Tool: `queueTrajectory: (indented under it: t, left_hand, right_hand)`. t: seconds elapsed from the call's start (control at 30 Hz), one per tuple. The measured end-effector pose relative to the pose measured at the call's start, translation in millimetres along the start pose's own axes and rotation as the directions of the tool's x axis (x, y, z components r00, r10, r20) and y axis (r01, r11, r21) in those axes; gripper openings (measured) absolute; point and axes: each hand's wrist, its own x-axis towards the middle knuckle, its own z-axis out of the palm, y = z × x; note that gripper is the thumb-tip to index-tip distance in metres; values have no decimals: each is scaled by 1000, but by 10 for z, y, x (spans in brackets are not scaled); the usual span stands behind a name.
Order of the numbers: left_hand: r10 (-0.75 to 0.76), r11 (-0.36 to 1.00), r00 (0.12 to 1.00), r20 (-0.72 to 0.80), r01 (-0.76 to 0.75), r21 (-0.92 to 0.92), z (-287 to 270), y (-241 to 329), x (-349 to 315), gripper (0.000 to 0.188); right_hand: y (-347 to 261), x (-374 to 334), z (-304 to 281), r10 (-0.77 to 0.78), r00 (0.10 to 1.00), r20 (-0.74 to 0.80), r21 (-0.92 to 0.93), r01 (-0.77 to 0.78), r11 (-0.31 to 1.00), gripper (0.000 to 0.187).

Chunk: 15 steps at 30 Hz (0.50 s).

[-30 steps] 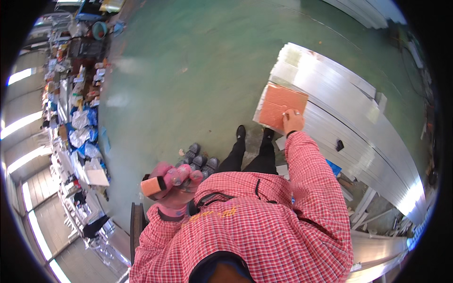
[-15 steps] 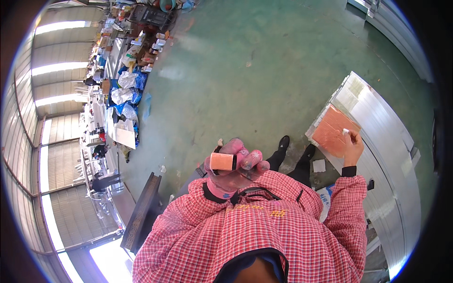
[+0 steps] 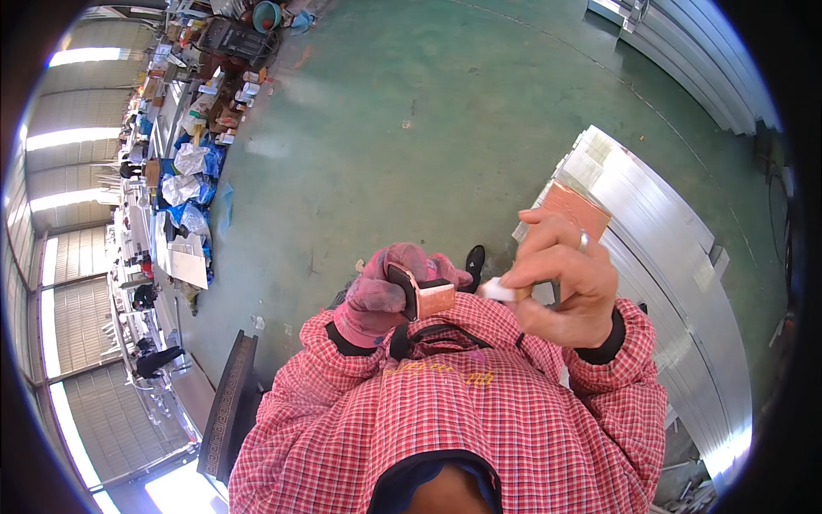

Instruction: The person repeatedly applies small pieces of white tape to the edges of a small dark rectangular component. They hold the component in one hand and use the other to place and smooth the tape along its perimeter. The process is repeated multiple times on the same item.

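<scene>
Pink-gloved left hand (image 3: 377,289) has its grip on an orange block (image 3: 437,300); bare right hand (image 3: 569,289) pinches a white bit (image 3: 497,290) near it. Moving these seems to need care.

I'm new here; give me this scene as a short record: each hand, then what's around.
Left hand: pink-gloved, gripping a small orange-and-black block
Right hand: bare, wearing a ring, pinching a small white piece
Orange sheet: on silvery metal profiles, partly behind the right hand
Clothing: red checked smock
Floor: green
Far left: plastic bags among clutter
</scene>
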Motion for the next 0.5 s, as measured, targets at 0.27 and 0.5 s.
queueTrajectory:
  t: [0.27, 0.5]
  left_hand:
    - [-59, 993, 993, -107, 69, 93, 47, 20, -94, 35]
    - [-22, 988, 986, -165, 47, 148, 67, -23, -107, 31]
  right_hand:
    - [-112, 16, 213, -70, 996, 47, -128, 76, 989, 26]
    - [-201, 28, 167, -25, 999, 20, -173, 28, 985, 26]
